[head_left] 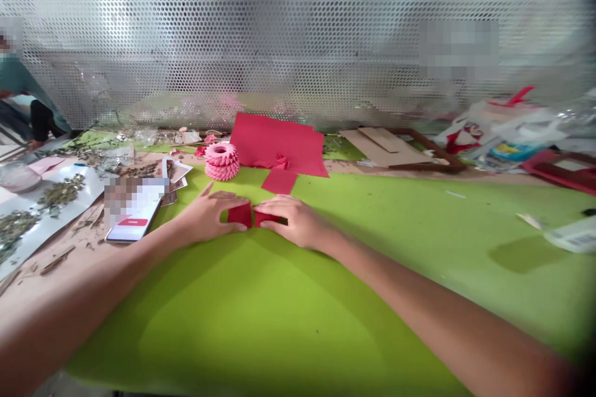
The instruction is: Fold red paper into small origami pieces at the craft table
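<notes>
My left hand (216, 212) pinches a small red piece of paper (238, 215) just above the green table cover. Close beside it, my right hand (291, 217) grips another small red paper piece (261, 218), partly covered by its fingers. A narrow gap shows between the two pieces; whether they join anywhere I cannot tell. Beyond my hands lies a small red paper rectangle (279, 182), with a little folded red paper shape (281, 162) at its far end. Large red paper sheets (277, 139) lie behind these. A ring-shaped pink folded-paper piece (221, 161) stands to their left.
A phone (135, 208) lies on the left, near dried plant bits (63, 193). Cardboard pieces (375, 146) and plastic bags (498, 130) lie along the back right. A perforated metal panel (298, 31) closes off the back. Another person (23, 90) is at far left.
</notes>
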The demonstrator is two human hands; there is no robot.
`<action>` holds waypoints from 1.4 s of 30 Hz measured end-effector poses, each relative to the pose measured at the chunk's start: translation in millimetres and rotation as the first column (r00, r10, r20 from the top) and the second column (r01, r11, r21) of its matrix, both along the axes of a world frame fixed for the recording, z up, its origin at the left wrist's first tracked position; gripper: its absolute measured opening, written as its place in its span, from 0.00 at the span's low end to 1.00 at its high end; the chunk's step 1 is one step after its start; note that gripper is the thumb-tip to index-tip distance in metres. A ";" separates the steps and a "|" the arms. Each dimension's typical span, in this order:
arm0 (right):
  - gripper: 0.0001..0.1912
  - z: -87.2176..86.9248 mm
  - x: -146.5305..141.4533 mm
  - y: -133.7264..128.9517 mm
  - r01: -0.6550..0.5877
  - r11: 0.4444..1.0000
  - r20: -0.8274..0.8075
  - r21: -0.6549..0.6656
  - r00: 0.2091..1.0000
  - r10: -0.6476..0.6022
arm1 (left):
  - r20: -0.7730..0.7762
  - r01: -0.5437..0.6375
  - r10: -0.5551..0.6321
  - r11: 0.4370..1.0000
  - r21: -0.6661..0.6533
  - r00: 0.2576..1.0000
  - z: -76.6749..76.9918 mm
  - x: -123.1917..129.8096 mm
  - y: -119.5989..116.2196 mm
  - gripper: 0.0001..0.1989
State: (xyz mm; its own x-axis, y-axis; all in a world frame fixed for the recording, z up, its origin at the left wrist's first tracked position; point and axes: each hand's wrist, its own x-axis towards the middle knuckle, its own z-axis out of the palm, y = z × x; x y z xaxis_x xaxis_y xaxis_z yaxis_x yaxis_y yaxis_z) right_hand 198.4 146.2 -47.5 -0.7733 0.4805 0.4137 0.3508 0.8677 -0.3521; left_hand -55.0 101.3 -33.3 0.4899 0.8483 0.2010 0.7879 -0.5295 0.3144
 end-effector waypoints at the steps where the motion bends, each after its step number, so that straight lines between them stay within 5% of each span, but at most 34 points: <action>1: 0.15 2.1 -0.7 -1.0 0.001 1.000 -0.005 0.012 1.000 -0.001 | -0.001 0.000 0.000 1.000 -0.001 1.000 0.4 0.2 0.0 0.31; 7: 0.15 28.4 19.4 15.3 0.140 0.989 -0.059 0.054 0.989 -0.136 | -0.016 -0.014 0.014 1.000 -0.017 1.000 0.7 0.1 0.5 0.32; 11: 0.21 29.5 51.7 50.6 0.474 0.880 -0.084 0.041 0.879 -0.470 | -0.023 -0.021 0.021 0.999 -0.031 1.000 -0.7 -1.3 1.1 0.33; 14: 0.25 15.3 66.5 72.9 0.582 0.813 0.100 0.002 0.809 -0.579 | -0.022 -0.021 0.020 0.999 -0.043 1.000 -2.4 -2.4 2.1 0.34; 18: 0.24 6.4 64.9 79.7 0.544 0.837 0.138 0.055 0.827 -0.546 | 0.006 -0.009 0.010 0.999 -0.049 1.000 -4.3 -3.3 3.6 0.34; 22: 0.21 19.0 51.1 61.8 0.444 0.881 0.091 0.165 0.882 -0.462 | 0.028 -0.002 0.004 0.998 -0.061 1.000 -3.7 -2.6 3.5 0.35; 31: 0.13 30.5 16.2 13.1 0.160 0.981 0.040 0.112 0.985 -0.166 | 0.068 -0.014 0.018 0.998 -0.065 0.998 2.3 5.0 0.1 0.31; 35: 0.13 38.0 3.1 -11.8 0.142 0.984 -0.022 -0.104 0.989 -0.145 | 0.179 -0.050 0.058 0.998 -0.047 0.982 5.4 13.3 -7.0 0.36; 42: 0.16 36.9 -11.8 -36.7 0.065 0.884 -0.121 -0.463 0.983 -0.136 | 0.242 -0.029 0.034 0.999 -0.025 0.970 8.5 25.3 -22.9 0.39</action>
